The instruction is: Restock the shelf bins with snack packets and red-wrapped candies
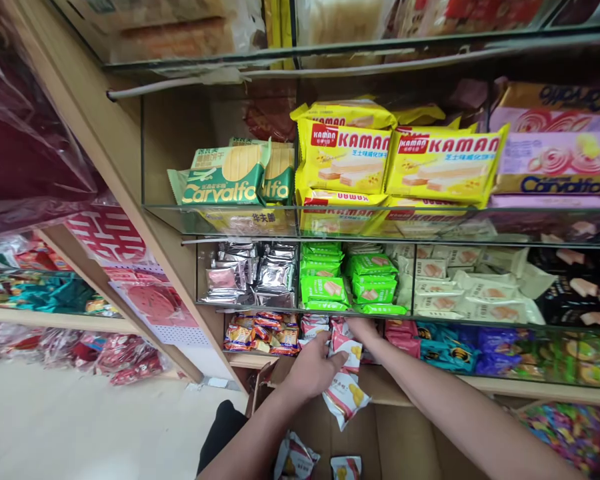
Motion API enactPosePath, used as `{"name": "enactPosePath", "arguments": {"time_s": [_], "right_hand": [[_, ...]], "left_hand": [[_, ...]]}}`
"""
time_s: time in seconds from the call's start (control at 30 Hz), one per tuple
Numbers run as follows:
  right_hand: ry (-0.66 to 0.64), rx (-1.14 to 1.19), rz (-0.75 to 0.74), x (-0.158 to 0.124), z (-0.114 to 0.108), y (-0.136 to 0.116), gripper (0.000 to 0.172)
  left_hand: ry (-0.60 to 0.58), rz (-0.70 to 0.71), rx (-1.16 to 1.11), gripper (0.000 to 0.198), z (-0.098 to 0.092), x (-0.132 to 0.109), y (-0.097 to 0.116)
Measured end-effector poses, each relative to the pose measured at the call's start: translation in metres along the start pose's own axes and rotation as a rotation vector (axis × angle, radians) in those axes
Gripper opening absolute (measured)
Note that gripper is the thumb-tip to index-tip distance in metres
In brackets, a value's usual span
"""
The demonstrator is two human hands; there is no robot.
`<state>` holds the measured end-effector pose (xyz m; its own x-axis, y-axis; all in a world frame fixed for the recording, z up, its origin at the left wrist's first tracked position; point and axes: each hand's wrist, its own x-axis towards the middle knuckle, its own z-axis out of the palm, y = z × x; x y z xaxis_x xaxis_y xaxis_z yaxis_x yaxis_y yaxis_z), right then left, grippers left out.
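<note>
My left hand is closed on white-and-red snack packets, one hanging below it over an open cardboard box. My right hand reaches into the bottom shelf compartment, its fingers among similar white-and-red packets; the fingertips are hidden behind the packets. More of these packets lie in the box.
Glass shelves hold green Carvalfo packs, yellow Kaman packs, silver packets, bright green packets and cream packets. Orange packets sit left of my hands. A wooden upright divides shelf units. Floor at lower left.
</note>
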<state>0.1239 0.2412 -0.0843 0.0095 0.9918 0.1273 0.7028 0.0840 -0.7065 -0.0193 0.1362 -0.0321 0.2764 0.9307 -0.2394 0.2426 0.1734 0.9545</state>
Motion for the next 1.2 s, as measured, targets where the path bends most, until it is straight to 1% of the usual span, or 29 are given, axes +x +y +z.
{"name": "enactPosePath", "arguments": {"time_s": [0.2, 0.33, 0.43, 0.5, 0.6, 0.7, 0.8, 0.9, 1.07, 1.2], "right_hand": [[-0.081, -0.018, -0.090, -0.004, 0.002, -0.006, 0.024], [-0.134, -0.034, -0.196, -0.009, 0.003, -0.007, 0.024], [-0.190, -0.057, -0.277, -0.012, 0.004, -0.011, 0.022], [-0.225, -0.082, -0.303, -0.013, 0.005, -0.014, 0.021], [-0.239, -0.123, -0.274, -0.014, 0.003, -0.016, 0.020], [-0.232, -0.158, -0.220, -0.017, -0.005, -0.011, 0.022], [-0.257, -0.201, -0.248, -0.020, -0.015, 0.001, 0.025], [-0.249, -0.208, -0.269, -0.014, -0.021, 0.012, 0.024], [-0.231, -0.188, -0.200, -0.001, -0.015, 0.014, 0.024], [-0.212, -0.121, -0.155, -0.007, -0.013, 0.019, 0.024]], "left_hand": [[-0.007, 0.025, 0.009, 0.034, 0.000, -0.003, 0.003], [0.000, 0.031, 0.030, 0.035, 0.000, -0.003, 0.005], [-0.023, 0.022, 0.009, 0.030, 0.002, -0.003, 0.004], [-0.038, 0.022, -0.002, 0.028, 0.003, -0.004, 0.005], [-0.027, 0.027, 0.026, 0.029, 0.003, -0.005, 0.005], [0.021, 0.015, 0.079, 0.032, 0.002, -0.005, 0.004], [0.055, 0.012, 0.092, 0.034, 0.002, -0.004, 0.002], [0.041, 0.014, 0.060, 0.034, 0.003, -0.003, 0.000], [0.039, 0.010, 0.054, 0.035, 0.004, -0.004, -0.001], [0.036, 0.004, 0.110, 0.034, 0.003, -0.007, 0.001]]}}
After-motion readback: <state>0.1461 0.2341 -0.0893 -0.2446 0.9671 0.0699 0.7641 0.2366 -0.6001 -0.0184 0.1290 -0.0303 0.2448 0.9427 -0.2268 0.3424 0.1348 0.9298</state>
